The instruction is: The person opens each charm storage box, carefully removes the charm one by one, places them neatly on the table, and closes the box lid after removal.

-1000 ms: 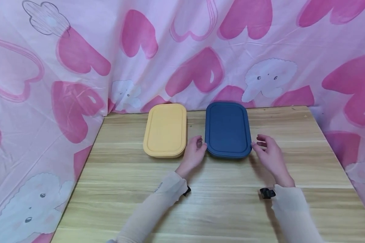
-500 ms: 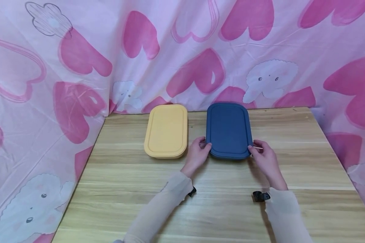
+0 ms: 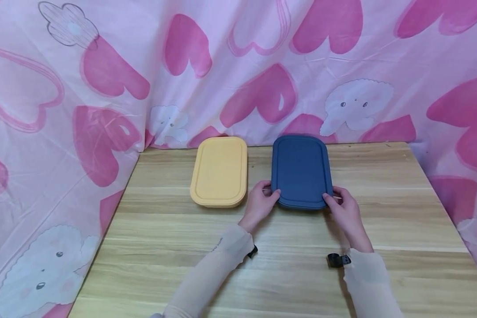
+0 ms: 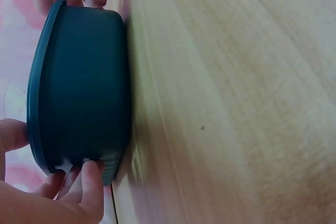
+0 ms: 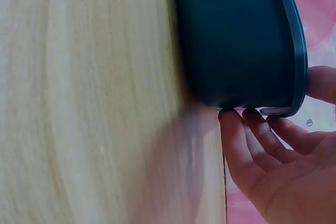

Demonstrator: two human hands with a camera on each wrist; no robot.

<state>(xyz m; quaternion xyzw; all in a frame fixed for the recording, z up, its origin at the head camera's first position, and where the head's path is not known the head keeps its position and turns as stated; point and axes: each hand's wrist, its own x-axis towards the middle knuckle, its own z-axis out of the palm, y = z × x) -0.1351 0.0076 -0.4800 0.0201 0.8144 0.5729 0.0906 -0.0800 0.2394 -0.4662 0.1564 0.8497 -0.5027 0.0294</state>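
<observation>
A dark blue food container (image 3: pixel 301 170) with a rounded rectangular lid sits on the wooden table near its back edge. My left hand (image 3: pixel 259 203) holds its near left corner, thumb on the lid's edge and fingers along the side. At the near right corner my right hand (image 3: pixel 346 215) grips it the same way. The left wrist view shows the container (image 4: pixel 84 85) from its near side, deep and smooth-walled. Fingertips of the right hand (image 5: pixel 289 166) press its side wall below the lid rim in the right wrist view. A yellow lidded container (image 3: pixel 219 171) stands left of my left hand.
The wooden table (image 3: pixel 294 274) reaches back to a pink cloth (image 3: pixel 258 88) printed with hearts and white animal faces, which hangs behind and along both sides. Black wrist straps show at the left cuff (image 3: pixel 252 251) and the right cuff (image 3: pixel 338 260).
Both hands have closed in from beside the blue container to grip its near corners, thumbs now on the lid's edge. The containers keep about the same place; the view has shifted slightly.
</observation>
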